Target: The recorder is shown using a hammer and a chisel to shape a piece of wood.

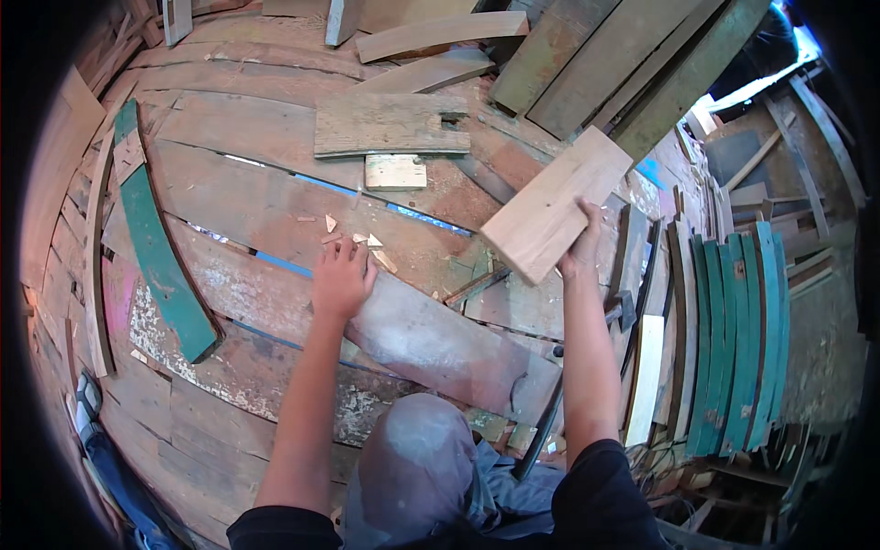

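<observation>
My right hand is closed around the lower right edge of a thick, pale wooden block, holding it tilted above the boards. My left hand rests with its fingers apart on the worn plank surface, beside a few small wood chips. Just right of those chips lies a narrow, dark-edged piece, whose kind I cannot make out. Farther off sits a notched board on top of a short pale wood piece.
A green-painted board lies on the left. Several green slats stand in a row at the right, near a dark metal tool head. Long planks lean at the back. A black bar-like handle lies by my leg.
</observation>
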### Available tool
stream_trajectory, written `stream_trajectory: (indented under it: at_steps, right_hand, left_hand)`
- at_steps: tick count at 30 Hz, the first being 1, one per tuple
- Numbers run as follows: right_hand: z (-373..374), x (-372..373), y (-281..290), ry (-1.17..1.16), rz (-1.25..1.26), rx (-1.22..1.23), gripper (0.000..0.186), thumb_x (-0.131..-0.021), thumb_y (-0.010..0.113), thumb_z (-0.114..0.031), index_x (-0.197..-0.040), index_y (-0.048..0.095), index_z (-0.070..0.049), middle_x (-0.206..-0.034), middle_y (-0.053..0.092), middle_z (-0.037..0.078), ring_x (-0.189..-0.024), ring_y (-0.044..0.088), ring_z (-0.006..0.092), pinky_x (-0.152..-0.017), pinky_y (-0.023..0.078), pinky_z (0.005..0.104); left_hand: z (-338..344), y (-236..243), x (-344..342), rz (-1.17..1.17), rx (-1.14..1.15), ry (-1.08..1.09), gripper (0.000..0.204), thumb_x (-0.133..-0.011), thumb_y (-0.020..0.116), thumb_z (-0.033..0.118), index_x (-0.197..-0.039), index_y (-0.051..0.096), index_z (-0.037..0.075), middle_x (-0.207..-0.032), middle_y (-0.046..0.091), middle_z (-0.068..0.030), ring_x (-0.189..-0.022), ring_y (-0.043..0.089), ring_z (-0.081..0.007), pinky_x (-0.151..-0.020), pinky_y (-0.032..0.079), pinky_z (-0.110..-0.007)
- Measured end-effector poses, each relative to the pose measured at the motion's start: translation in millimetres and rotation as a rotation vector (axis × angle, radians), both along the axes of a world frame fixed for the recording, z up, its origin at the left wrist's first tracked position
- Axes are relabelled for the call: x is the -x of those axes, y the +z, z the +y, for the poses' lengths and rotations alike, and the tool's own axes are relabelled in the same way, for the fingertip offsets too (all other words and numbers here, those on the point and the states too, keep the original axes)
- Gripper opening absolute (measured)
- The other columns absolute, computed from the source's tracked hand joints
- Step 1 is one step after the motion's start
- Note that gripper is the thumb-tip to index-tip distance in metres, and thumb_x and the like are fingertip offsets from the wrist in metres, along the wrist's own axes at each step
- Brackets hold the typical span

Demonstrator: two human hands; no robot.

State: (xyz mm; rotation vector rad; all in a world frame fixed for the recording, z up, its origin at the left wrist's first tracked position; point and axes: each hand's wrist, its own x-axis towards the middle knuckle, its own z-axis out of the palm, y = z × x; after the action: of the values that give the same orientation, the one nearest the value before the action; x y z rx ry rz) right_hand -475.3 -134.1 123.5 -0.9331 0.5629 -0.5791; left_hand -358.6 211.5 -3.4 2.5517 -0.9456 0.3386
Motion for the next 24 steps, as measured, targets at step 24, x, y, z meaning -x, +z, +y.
stream_trajectory:
  at_steps: [24]
  right_hand:
    - [91.8,-10.2,-121.9,0.199,0.485,1.783,0.088,-0.065,0.072,0.006,-0.144,0.049,-0.025,-0.146,0.043,0.009,-0.138,0.038,0.0376,-0.117,0.026,0.0623]
  left_hand:
    - [4.0,-5.6,3.1,0.03,0.021,0.016,0.027,-0.089,0.061,0.03,-0.105,0.068,0.009,-0.112,0.06,-0.0103,-0.107,0.055,-0.0302,-0.086,0.047,-0.044]
